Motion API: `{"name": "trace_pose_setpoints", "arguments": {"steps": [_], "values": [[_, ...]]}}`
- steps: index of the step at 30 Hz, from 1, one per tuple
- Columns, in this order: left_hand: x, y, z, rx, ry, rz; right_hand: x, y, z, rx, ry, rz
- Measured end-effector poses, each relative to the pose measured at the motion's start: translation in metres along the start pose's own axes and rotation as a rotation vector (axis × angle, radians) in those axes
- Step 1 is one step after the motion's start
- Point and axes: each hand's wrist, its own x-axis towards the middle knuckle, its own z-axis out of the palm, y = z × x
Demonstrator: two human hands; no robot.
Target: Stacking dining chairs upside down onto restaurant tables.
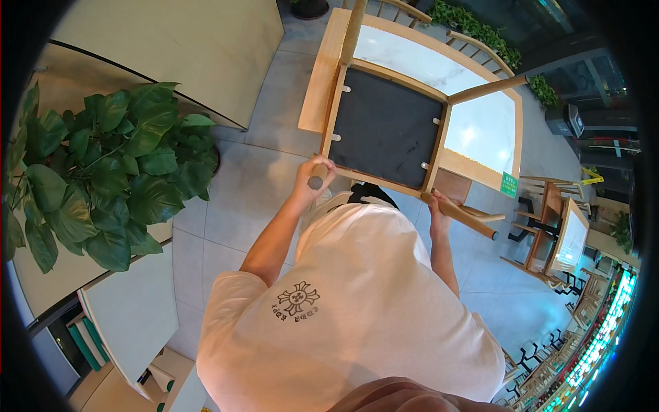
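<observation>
A wooden chair is upside down in front of me, its black seat underside (386,123) facing up and its legs pointing upward. My left hand (309,177) grips the near left corner, around the base of a chair leg (322,172) whose capped end points towards me. At the near right corner, my right hand (440,208) holds the seat frame beside another leg (466,219). Beyond and partly under the chair is a wood-edged table with a white marble-look top (481,123). Whether the chair rests on that table I cannot tell.
A leafy potted plant (118,170) and a beige cabinet (195,46) stand left. Several chair backs (479,49) line the table's far side. A brown seat (453,184) shows below the chair's right corner. Another table (569,237) with chairs stands right, on grey floor tiles (242,201).
</observation>
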Motion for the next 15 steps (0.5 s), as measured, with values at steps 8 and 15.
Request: {"name": "trace_pose_setpoints", "arguments": {"steps": [8, 15], "values": [[0.005, -0.005, -0.002, 0.038, -0.009, 0.023, 0.007, 0.011, -0.002, -0.077, -0.033, -0.055], [0.006, -0.002, -0.002, 0.039, -0.021, -0.017, 0.010, 0.017, -0.003, -0.093, -0.031, -0.093]]}}
